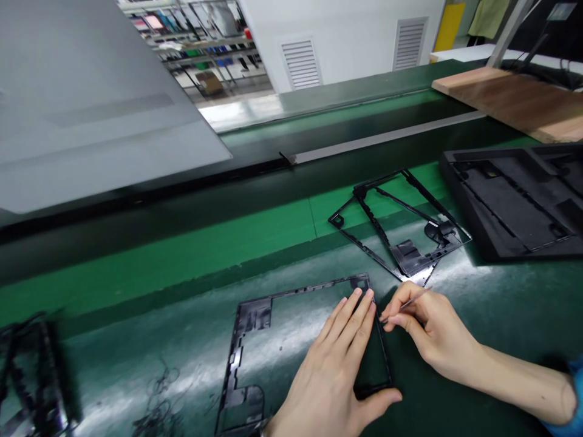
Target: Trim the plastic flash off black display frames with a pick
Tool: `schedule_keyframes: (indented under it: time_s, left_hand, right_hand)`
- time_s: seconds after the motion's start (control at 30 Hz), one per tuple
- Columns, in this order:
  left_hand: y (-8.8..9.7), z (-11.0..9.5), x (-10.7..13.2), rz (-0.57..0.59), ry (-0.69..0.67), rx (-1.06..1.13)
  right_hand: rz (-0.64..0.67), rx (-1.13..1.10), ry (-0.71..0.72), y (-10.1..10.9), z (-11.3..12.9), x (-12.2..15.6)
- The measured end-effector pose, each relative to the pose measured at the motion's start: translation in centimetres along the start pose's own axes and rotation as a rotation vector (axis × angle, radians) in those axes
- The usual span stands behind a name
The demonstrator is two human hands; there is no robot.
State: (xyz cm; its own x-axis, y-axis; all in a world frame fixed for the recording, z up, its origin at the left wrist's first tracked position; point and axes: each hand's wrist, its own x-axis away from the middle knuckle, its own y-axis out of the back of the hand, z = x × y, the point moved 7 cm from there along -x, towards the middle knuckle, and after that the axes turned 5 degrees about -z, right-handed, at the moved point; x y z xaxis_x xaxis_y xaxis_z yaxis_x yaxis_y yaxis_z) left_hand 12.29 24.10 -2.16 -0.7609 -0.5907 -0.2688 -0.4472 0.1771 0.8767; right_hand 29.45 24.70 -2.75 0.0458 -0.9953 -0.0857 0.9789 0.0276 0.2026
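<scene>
A dark green matted workbench [182,261] fills most of the view, with a large flat pale grey panel [91,109] lying over its upper left; at the right edge sits a black moulded plastic tray [514,206], and behind it, in the upper right, a brown wooden board [514,100]; right of centre, just left of the tray, a spare thin black plastic frame [412,255] lies flat on the mat

In the lower centre lies a thin black rectangular plastic frame [255,312], flat on the mat, its lower part running out of the bottom of the picture; the left hand [337,364] rests palm down on the frame's right side, fingers straight and held together, their tips near the upper right corner, the thumb spread out to the right over the right rail; the right hand [432,331] sits just right of that rail, thumb and forefinger pinching a slim silvery metal pick [412,301], whose tip meets the rail close beside the left fingertips

Loose black plastic trimmings [157,394] lie scattered at the lower left, well apart from both hands
</scene>
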Motion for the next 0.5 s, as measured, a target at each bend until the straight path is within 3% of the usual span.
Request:
schedule_keyframes:
  time_s: [0.5]
  left_hand:
    - [-0.03,0.04,-0.04,-0.013,-0.01,-0.004]
  right_hand:
    - [-0.009,-0.017,-0.025,0.02,0.27,-0.25]
